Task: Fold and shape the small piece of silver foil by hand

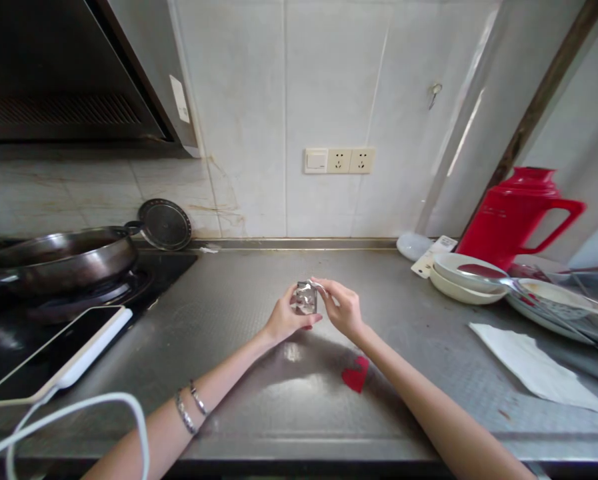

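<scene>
Pale grey tiled wall (249, 120) stands behind a kitchen's grey metal tabletop (229, 293), which reaches from a black glass hob (171, 272) at the left to a group of dishes at the right. On the hob sits a wide steel pan (73, 263). A tall red flask with a handle (509, 217) rises at the far right, behind a white oval bowl (463, 291), and a white paper sheet (539, 367) lies nearer on that side.

The small, square, shiny silvery piece (306, 300) is above the middle of the tabletop, between the two hands. The left hand (283, 317) grasps it from the left side, fingers behind and thumb along its lower edge. The right hand (346, 310) pinches a thin pale strip (319, 287) at its upper right corner; whether that strip belongs to the piece is too small to tell. A flat red scrap (356, 375) lies on the tabletop beside the right forearm.

The step in hand appears to be fine fingertip work at that corner, with the left hand as the steady support. The next move seems to call for a firm left hold and a small, controlled motion from the right fingertips.
</scene>
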Demonstrator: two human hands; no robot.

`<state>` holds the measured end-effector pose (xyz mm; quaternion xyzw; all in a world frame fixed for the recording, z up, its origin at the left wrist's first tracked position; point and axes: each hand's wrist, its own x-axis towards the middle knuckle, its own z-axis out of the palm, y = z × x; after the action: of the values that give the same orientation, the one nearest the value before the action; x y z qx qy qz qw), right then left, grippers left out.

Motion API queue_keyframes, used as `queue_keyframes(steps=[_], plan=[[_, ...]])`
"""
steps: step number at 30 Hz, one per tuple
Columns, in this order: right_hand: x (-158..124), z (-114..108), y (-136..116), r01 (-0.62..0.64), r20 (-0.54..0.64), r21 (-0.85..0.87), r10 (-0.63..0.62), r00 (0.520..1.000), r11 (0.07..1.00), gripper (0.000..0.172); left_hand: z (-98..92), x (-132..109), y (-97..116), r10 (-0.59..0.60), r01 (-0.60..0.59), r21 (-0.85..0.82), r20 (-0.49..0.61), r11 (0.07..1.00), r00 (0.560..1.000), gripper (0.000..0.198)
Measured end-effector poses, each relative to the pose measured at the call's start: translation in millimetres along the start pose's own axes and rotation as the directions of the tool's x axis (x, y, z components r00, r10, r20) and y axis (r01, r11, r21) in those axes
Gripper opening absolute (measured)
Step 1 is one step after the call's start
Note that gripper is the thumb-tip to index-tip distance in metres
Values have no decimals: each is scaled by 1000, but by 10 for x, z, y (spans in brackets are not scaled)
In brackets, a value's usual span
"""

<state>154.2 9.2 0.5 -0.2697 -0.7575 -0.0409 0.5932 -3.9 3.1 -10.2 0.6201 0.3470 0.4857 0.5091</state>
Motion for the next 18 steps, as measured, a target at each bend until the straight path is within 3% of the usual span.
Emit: queue_keyframes(steps=[4,10,15,18], plan=[[-12,13,-48,66,36,21,-67,997,998,26,-5,20,-33,30,-30,51,2,998,1000,66],[-39,37,5,-1,10,-19,1,1000,1000,23,-23,32,-53,26,-23,107,-29,994,999,71],[-21,32,-68,94,-6,28,-94,996,995,28,-19,30,-5,41,-37,107,-40,994,998,66],[-3,24,-97,60,-5,37,-60,998,998,27,-12,21,-1,43,-36,102,-62,994,997,66]])
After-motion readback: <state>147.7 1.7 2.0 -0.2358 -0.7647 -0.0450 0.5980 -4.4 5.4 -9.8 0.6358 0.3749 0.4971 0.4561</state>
